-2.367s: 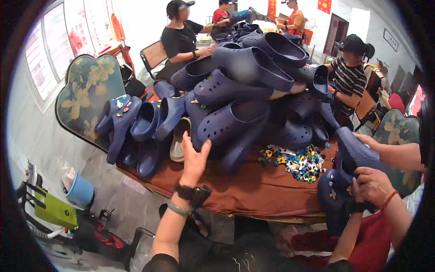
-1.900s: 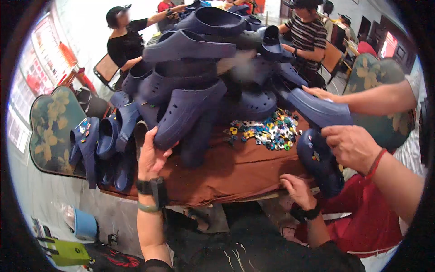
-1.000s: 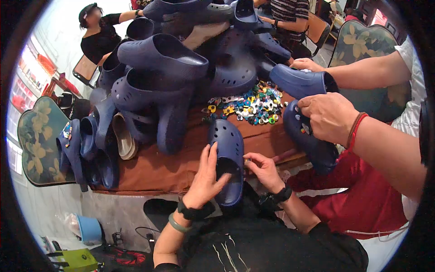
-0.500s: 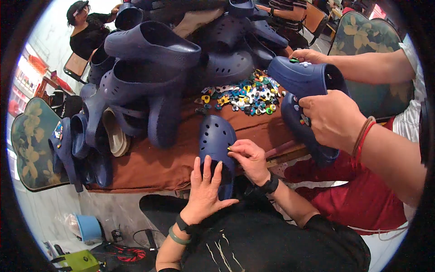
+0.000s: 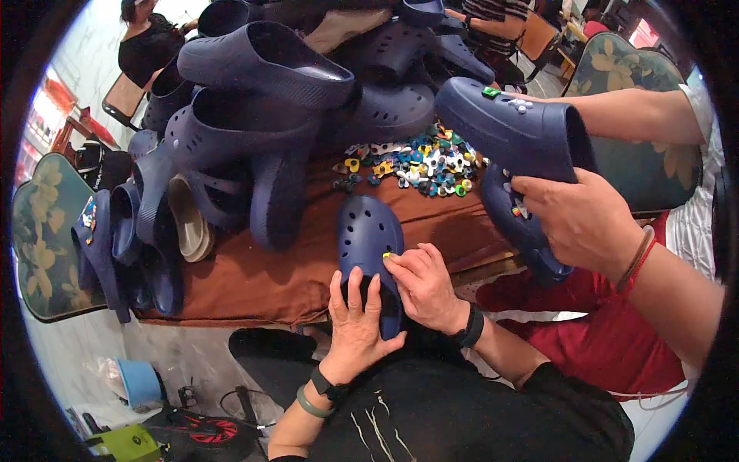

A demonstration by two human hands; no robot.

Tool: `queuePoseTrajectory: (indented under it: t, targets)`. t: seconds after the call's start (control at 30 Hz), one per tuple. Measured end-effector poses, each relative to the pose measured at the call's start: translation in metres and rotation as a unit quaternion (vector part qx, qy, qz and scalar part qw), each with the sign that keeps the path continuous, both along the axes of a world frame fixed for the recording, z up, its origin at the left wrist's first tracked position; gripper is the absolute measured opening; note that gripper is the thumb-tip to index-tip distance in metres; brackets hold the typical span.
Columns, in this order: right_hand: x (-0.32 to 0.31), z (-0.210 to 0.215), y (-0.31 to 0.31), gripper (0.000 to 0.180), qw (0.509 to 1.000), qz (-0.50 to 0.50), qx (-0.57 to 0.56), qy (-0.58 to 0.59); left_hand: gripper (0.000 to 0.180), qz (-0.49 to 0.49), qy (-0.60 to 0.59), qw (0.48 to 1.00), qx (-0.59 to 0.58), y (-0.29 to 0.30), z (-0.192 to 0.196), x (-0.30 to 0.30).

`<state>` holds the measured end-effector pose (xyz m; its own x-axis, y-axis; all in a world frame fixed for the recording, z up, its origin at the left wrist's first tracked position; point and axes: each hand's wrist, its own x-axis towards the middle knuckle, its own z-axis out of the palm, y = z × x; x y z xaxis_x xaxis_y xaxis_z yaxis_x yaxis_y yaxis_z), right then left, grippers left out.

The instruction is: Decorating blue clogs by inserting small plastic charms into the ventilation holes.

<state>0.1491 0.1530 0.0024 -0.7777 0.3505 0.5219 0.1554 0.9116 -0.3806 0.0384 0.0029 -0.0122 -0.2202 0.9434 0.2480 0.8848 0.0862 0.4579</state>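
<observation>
A navy clog [image 5: 369,221] with round holes lies at the table's near edge, toe pointing away from me. My left hand [image 5: 356,327] rests over its foot opening, fingers spread and straight, with the thumb out by the heel. My right hand [image 5: 426,286] pinches a small yellow shoe charm [image 5: 387,256] against the clog's upper, at its right side near the holes. The charm's underside is hidden by my fingers. Beyond the clog lies a heap of colourful shoe charms [image 5: 431,173] on the brown cloth [image 5: 254,281].
Piled navy clogs [image 5: 265,61] rise at the left and back. On my right, a co-worker's hand [image 5: 589,219] holds a navy clog [image 5: 508,123] with charms; another decorated clog [image 5: 523,223] lies below it. Chairs [image 5: 58,239] flank the table. A blue bucket [image 5: 140,383] stands on the floor.
My right hand has turned, and its yellow charm sits slightly lower and left on the clog. The co-worker's clog has shifted left and up, uncovering its green charm.
</observation>
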Motion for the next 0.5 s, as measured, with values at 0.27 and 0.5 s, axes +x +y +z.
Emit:
queuePoseTrajectory:
  t: [0.27,0.5]
  targets:
    - [0.003,-0.021,0.061,0.024,0.951,0.007,-0.307,0.037,0.11,0.026,-0.011,0.999,0.02,0.0,0.006,0.0]
    - [-0.024,-0.054,0.151,0.02,0.984,-0.13,-0.083,0.093,0.108,0.031,-0.014,0.999,0.035,0.001,0.008,0.002]
